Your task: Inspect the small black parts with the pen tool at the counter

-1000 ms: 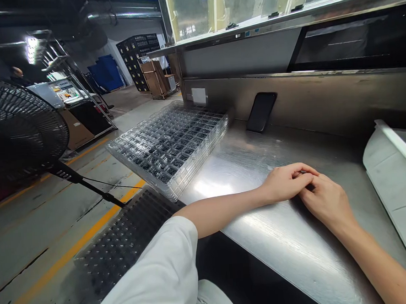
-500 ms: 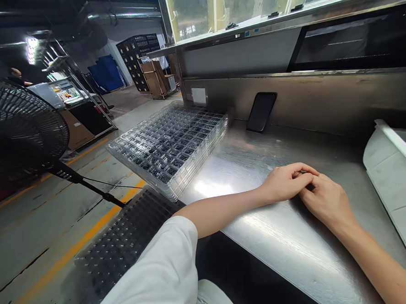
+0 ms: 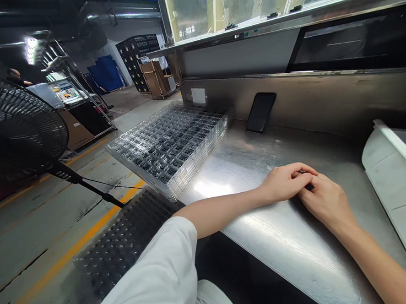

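My left hand (image 3: 284, 182) and my right hand (image 3: 325, 198) meet over the metal tabletop (image 3: 263, 233). The left fingers reach across the curled fingers of the right, and both hands look closed. Whatever lies between them, if anything, is hidden. Beyond the hands, a dark phone (image 3: 260, 112) leans against the metal back panel. To the left sits a stack of clear plastic trays (image 3: 190, 169), its many pockets filled with small dark parts. A white bin (image 3: 384, 168) stands to the right of my right hand.
A black fan (image 3: 23, 131) stands at the left. Below the table's left edge lies another pocketed tray (image 3: 122, 242). Overhead runs a shelf edge (image 3: 267, 29). A person (image 3: 16, 76) is far off near a cart, and dark crates (image 3: 138, 59) stand at the back.
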Demonstrator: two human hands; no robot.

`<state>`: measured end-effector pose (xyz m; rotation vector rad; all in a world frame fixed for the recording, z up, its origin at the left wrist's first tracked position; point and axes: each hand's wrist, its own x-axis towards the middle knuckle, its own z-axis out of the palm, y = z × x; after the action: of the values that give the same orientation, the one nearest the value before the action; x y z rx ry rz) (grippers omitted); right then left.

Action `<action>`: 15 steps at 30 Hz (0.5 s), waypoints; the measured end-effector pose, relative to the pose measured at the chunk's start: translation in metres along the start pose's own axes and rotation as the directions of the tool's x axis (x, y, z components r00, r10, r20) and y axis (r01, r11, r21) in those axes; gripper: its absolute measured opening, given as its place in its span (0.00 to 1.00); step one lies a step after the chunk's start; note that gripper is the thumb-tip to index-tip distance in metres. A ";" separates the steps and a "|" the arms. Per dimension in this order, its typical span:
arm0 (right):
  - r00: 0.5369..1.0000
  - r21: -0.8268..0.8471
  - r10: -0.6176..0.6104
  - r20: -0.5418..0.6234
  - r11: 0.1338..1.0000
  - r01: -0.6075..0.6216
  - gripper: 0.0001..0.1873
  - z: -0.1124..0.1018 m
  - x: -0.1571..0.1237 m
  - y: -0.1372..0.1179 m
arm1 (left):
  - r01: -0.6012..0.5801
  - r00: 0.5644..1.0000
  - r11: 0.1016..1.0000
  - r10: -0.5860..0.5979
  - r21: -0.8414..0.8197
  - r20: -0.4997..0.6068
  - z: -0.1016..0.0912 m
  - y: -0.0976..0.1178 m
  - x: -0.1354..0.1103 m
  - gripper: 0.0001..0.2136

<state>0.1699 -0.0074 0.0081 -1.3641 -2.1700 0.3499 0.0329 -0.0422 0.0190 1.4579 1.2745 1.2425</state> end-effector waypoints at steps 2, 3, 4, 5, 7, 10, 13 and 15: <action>1.000 -0.001 -0.001 0.002 1.000 0.001 0.26 0.000 0.000 0.000 | -0.003 1.000 1.000 0.003 0.001 -0.001 0.000 0.000 0.000 0.12; 1.000 -0.002 -0.002 0.004 1.000 0.002 0.26 0.000 0.000 0.000 | -0.002 1.000 1.000 0.002 0.002 -0.001 0.000 0.001 -0.001 0.12; 1.000 -0.003 -0.003 0.008 1.000 0.003 0.26 0.000 0.000 0.000 | 0.000 1.000 1.000 0.000 0.004 -0.001 -0.001 0.001 -0.001 0.12; 1.000 -0.004 -0.004 0.012 1.000 0.004 0.26 0.000 0.000 0.000 | 0.002 1.000 1.000 -0.002 0.005 -0.001 -0.001 0.002 -0.001 0.12; 1.000 -0.008 -0.005 0.016 1.000 0.005 0.26 -0.001 0.000 -0.001 | 0.004 1.000 1.000 -0.004 0.006 -0.001 -0.001 0.003 -0.002 0.11; 1.000 -0.014 -0.010 0.011 1.000 0.010 0.26 -0.001 0.000 0.000 | 0.001 1.000 1.000 -0.001 -0.002 -0.005 -0.001 0.004 -0.002 0.11; 0.999 -0.015 -0.032 -0.003 0.999 0.032 0.25 0.002 0.000 0.005 | 0.012 1.000 1.000 -0.012 -0.004 -0.004 -0.001 0.005 -0.002 0.12; 0.998 -0.030 -0.058 -0.026 0.998 0.057 0.24 0.005 0.001 0.009 | 0.024 1.000 1.000 -0.024 -0.004 0.000 -0.001 0.005 -0.002 0.12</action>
<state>0.1736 -0.0024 -0.0004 -1.3117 -2.1956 0.2769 0.0329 -0.0451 0.0236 1.4365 1.2851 1.2286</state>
